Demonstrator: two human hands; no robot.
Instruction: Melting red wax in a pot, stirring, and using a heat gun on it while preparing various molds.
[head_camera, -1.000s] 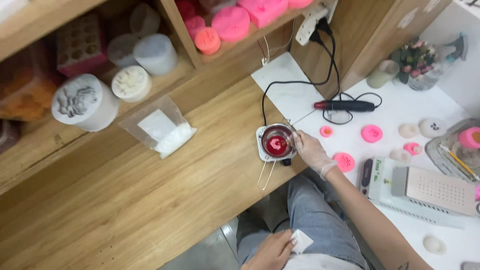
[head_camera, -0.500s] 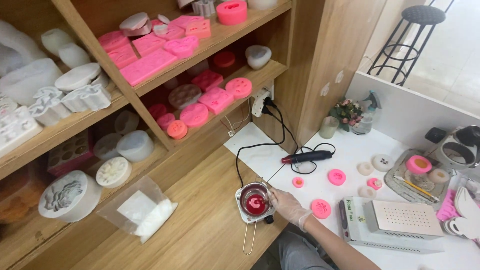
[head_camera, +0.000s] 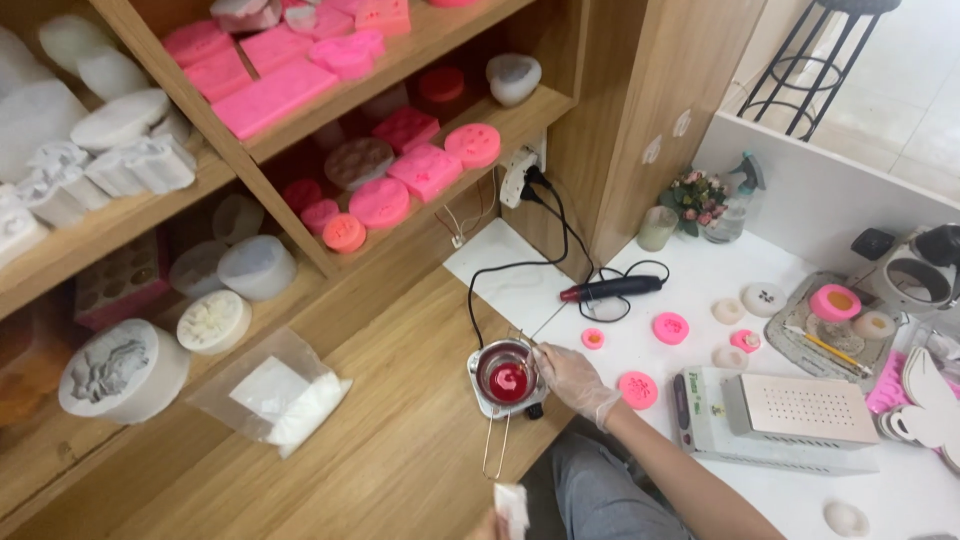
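Melting pot (head_camera: 507, 379) upright, wire handle pointing toward viewer; gloved right hand (head_camera: 570, 383) touching rim.

gloved right hand (head_camera: 572, 382) reaches forward, fingers curled (left hand (head_camera: 488, 526) barely visible)

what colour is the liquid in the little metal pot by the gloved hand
Red, with a brighter pinkish-red patch in the middle of the liquid, seen in the head view.

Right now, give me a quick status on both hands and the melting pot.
Right hand, gloved, at rim of melting pot; red liquid inside. Left hand barely in frame, holding white pad. Black cord runs beside pot.
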